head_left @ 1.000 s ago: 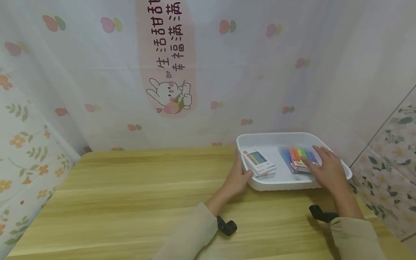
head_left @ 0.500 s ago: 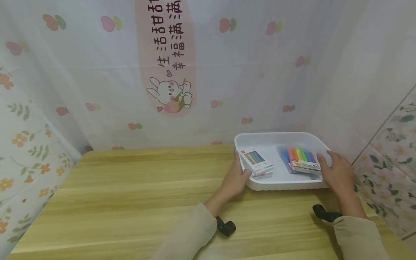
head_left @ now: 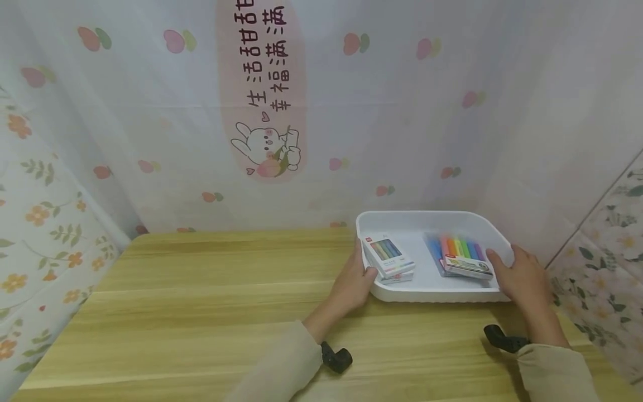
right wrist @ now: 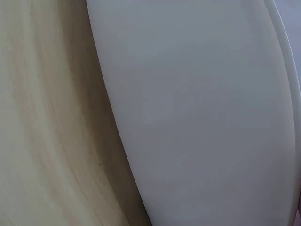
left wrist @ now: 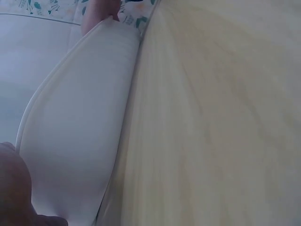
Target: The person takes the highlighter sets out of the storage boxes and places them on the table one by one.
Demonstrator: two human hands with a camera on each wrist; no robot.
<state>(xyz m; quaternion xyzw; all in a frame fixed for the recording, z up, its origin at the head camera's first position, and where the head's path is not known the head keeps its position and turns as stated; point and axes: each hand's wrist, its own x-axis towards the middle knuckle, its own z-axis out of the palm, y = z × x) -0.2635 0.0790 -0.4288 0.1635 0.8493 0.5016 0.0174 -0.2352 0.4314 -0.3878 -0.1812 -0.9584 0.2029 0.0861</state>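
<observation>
A white plastic tray stands at the right rear of the table, gripped at both ends. My left hand holds its left end, thumb at the front corner, fingers partly hidden behind the wall. At the right end my right hand has its thumb over the rim, with the other fingers outside. Inside, on the left, a white box with a coloured-stick picture lies on another small box. A pack of rainbow-coloured sticks overlaps a flat blue packet on the right. The tray's outer wall fills much of the right wrist view.
The wood-grain table extends to the left and front. A white curtain with fruit prints hangs close behind the tray. Floral cloth borders the right side. Black wrist mounts sit on both forearms.
My right hand has left the rainbow-coloured pack and now grips the tray's right end. The tray has shifted slightly left and nearer, with the left hand still on it.
</observation>
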